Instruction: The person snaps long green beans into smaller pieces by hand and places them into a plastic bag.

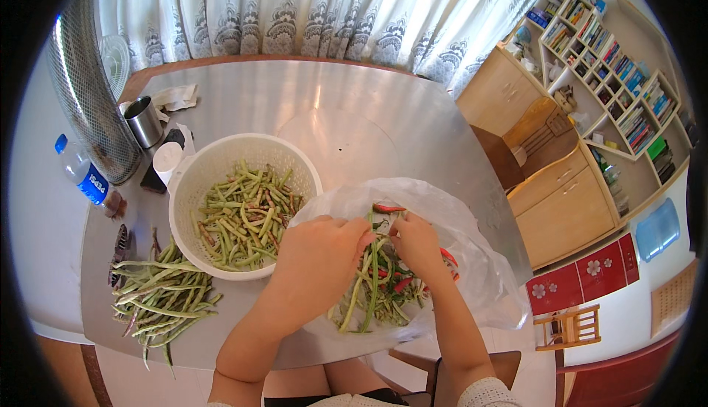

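Over a clear plastic bag point(487, 279), my left hand point(318, 266) has its fingers closed on long green beans point(372, 291) that hang down from its fingertips. My right hand point(416, 241) is just beside it, thumb and fingers pinched close to the bean ends; whether it grips one is hidden. Inside the open bag are red chili peppers point(390, 208) and green trimmings point(392, 313). To the left stands a white plastic colander point(182, 235) with short pieces of bean point(246, 216) in it. A pile of whole long beans point(166, 296) lies at the table's left front, some tips hanging over the edge.
The metal-topped table point(431, 130) has a curved edge. On its left are a steel cup point(144, 122), a white cylindrical container point(167, 158), a dark object point(152, 177), a Pepsi bottle point(91, 180) and a mesh-patterned column point(91, 86). A wooden chair point(542, 136) stands at right.
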Demonstrator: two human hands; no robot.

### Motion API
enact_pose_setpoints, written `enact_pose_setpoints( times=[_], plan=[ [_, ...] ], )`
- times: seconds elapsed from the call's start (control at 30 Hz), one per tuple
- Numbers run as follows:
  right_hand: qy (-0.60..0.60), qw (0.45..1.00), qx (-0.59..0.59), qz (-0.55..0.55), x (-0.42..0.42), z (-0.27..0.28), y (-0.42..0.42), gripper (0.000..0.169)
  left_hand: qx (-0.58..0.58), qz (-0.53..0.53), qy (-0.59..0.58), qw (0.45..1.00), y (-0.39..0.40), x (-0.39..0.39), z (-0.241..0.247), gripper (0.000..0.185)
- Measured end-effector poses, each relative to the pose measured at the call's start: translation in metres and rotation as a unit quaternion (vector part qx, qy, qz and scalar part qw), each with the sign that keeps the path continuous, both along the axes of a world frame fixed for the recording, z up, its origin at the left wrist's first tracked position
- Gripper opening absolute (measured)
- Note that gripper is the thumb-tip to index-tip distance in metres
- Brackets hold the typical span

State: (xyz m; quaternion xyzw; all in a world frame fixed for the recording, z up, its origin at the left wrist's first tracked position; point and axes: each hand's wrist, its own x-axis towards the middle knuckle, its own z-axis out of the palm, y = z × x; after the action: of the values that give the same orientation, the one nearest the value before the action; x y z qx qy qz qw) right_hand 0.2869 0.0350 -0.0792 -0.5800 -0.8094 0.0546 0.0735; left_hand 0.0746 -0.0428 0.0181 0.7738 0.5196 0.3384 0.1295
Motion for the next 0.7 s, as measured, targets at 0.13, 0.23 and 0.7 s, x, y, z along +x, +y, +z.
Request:
enact_pose_setpoints(
  times=[0.13,0.23,0.7],
  plan=[
    [0.101,0.981,-0.166,-0.004,0.002,0.020,-0.010,0.012,0.031,0.033,0.021,0.999,0.002,0.000,-0.007,0.017],
    [0.042,0.995,-0.051,-0.080,0.005,0.001,0.001,0.014,0.040,0.035,0.032,0.998,0.003,0.003,-0.008,0.017],
    [0.036,0.988,0.146,0.024,0.027,-0.005,0.020,0.023,0.056,0.029,0.053,0.997,0.000,0.010,-0.006,0.020]
  ],
)
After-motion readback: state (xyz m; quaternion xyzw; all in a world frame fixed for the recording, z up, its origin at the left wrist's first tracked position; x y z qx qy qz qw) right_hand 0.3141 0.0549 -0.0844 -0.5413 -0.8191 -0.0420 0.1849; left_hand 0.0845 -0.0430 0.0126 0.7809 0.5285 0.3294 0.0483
